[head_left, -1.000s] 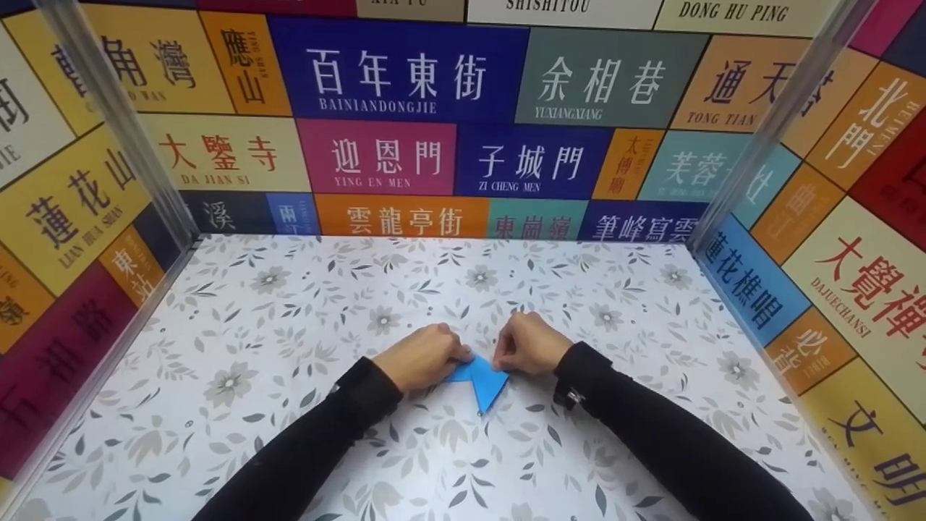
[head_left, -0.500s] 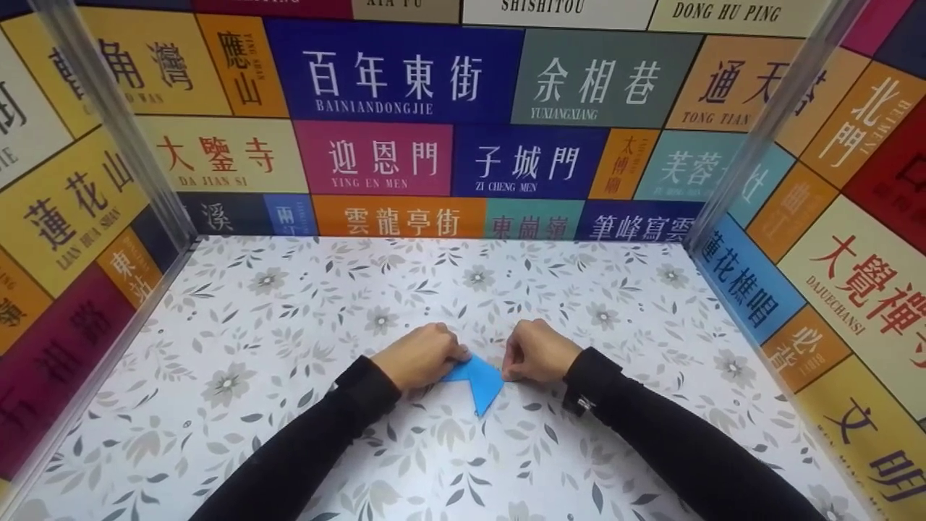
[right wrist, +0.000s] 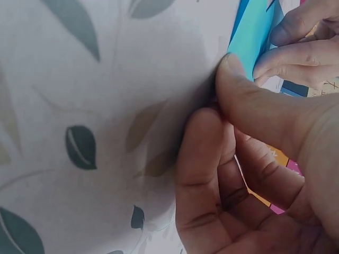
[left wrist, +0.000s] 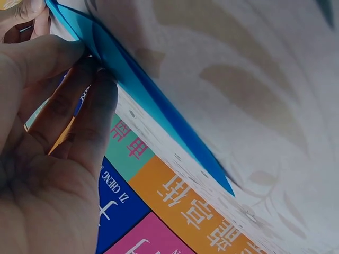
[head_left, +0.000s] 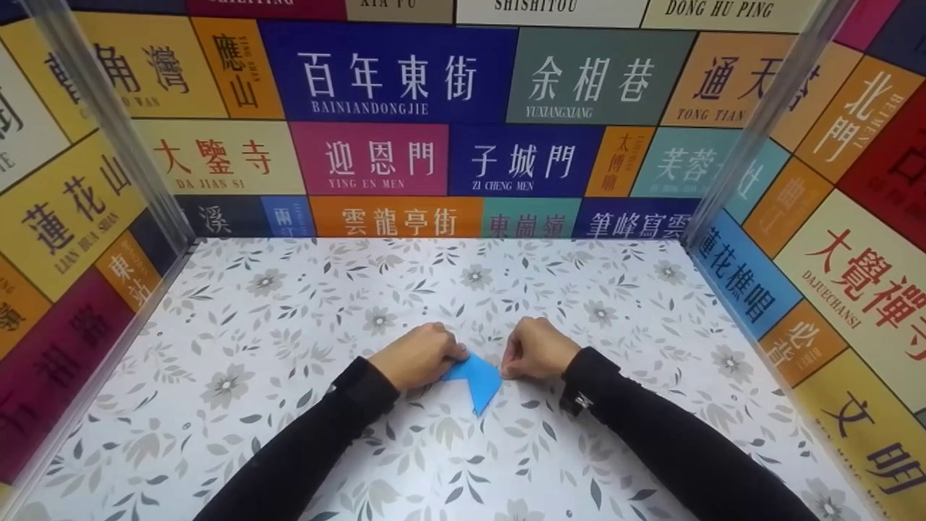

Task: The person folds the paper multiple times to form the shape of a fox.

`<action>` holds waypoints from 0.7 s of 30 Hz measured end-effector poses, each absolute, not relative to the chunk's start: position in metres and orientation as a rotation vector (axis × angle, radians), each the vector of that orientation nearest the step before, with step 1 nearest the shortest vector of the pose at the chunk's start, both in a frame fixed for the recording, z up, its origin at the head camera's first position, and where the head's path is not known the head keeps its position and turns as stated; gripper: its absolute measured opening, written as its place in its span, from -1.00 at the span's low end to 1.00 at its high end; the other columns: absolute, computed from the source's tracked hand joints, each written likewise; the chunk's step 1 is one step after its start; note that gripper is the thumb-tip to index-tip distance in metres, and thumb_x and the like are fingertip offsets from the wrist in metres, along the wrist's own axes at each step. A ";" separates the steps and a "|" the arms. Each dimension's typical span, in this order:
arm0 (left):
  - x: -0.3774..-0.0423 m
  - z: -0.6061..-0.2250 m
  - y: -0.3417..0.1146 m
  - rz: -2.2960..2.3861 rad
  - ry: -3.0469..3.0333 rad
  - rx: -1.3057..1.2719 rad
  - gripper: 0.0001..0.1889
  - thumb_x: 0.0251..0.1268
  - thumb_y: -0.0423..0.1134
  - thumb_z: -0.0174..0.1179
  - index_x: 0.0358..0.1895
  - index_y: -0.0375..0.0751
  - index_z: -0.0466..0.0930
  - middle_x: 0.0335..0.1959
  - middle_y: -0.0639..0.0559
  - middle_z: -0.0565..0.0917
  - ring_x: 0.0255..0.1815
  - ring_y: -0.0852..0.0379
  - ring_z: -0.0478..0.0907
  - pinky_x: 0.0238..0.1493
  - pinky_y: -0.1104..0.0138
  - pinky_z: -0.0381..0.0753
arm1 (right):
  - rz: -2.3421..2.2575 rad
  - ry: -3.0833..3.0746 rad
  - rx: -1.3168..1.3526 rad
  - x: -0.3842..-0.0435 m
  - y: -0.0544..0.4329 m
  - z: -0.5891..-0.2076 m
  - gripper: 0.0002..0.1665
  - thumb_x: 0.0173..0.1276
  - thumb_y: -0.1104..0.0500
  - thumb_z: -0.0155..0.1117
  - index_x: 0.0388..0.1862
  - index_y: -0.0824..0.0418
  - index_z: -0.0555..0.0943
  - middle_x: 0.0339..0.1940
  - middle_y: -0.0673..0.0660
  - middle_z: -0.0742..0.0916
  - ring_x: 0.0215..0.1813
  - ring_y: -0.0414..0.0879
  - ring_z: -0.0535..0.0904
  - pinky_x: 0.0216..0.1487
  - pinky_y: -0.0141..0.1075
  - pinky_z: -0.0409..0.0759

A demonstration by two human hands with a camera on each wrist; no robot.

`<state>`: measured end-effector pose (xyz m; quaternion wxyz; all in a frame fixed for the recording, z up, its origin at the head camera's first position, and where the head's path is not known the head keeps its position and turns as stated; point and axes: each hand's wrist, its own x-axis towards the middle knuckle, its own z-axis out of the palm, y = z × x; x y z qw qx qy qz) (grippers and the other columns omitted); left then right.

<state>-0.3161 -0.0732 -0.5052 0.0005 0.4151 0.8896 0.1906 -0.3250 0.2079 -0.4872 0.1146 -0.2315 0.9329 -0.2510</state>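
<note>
A small piece of blue origami paper (head_left: 483,380), folded into angular flaps with one point towards me, lies low over the table in the head view. My left hand (head_left: 416,356) pinches its left part, covering some of it. In the left wrist view, thumb and fingertips of the left hand (left wrist: 53,121) meet at the paper (left wrist: 153,106), whose long flap tapers away. My right hand (head_left: 541,349) has curled fingers at the right corner. The right wrist view shows that thumb (right wrist: 233,69) laid on the edge of the paper (right wrist: 251,39), with the index finger beneath.
White floral-patterned paper or cloth covers the table (head_left: 347,449). Colourful sign-printed panels (head_left: 383,155) rise at the back and both sides, with clear strips (head_left: 752,137) at the corners. Black sleeves (head_left: 304,441) cover both forearms.
My right hand has slid a little towards me along the paper's right edge to its corner, then stays there. The left hand keeps its hold. The head view has shifted slightly.
</note>
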 end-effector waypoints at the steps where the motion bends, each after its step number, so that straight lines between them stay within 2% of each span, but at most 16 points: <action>1: -0.316 -0.505 -0.073 0.597 2.791 1.294 -0.64 0.51 -0.50 0.34 0.24 -0.22 0.93 0.06 -0.19 0.96 0.12 -0.19 0.87 0.27 0.00 0.86 | -0.739 2.735 -0.673 -0.325 0.209 -0.487 -0.83 0.27 0.22 0.85 -0.39 0.14 0.92 -0.48 -0.01 0.89 -0.46 -0.30 0.62 -0.32 -0.42 0.59; 13: -0.308 -0.498 -0.070 0.555 2.818 1.303 -0.71 0.55 -0.42 0.39 0.20 -0.19 0.95 0.00 -0.19 0.95 0.08 -0.17 0.87 0.26 0.00 0.85 | -0.806 2.709 -0.666 -0.326 0.211 -0.484 -0.83 0.32 0.17 0.84 -0.35 0.13 0.93 -0.44 -0.01 0.90 -0.41 -0.29 0.64 -0.24 -0.36 0.64; 18: -0.308 -0.497 -0.070 0.511 2.830 1.312 -0.75 0.55 -0.40 0.41 0.14 -0.17 0.96 -0.05 -0.17 0.92 0.04 -0.15 0.85 0.19 0.00 0.86 | -0.852 2.746 -0.664 -0.326 0.202 -0.478 -0.85 0.34 0.20 0.81 -0.37 0.12 0.92 -0.44 -0.01 0.90 -0.42 -0.28 0.63 -0.28 -0.38 0.62; 21: -0.307 -0.499 -0.071 0.501 2.840 1.308 -0.75 0.54 -0.39 0.42 0.14 -0.15 0.96 -0.02 -0.17 0.92 0.07 -0.15 0.85 0.22 0.00 0.86 | -0.856 2.770 -0.708 -0.326 0.194 -0.479 -0.85 0.34 0.22 0.80 -0.38 0.13 0.92 -0.45 0.01 0.90 -0.42 -0.30 0.63 -0.29 -0.41 0.61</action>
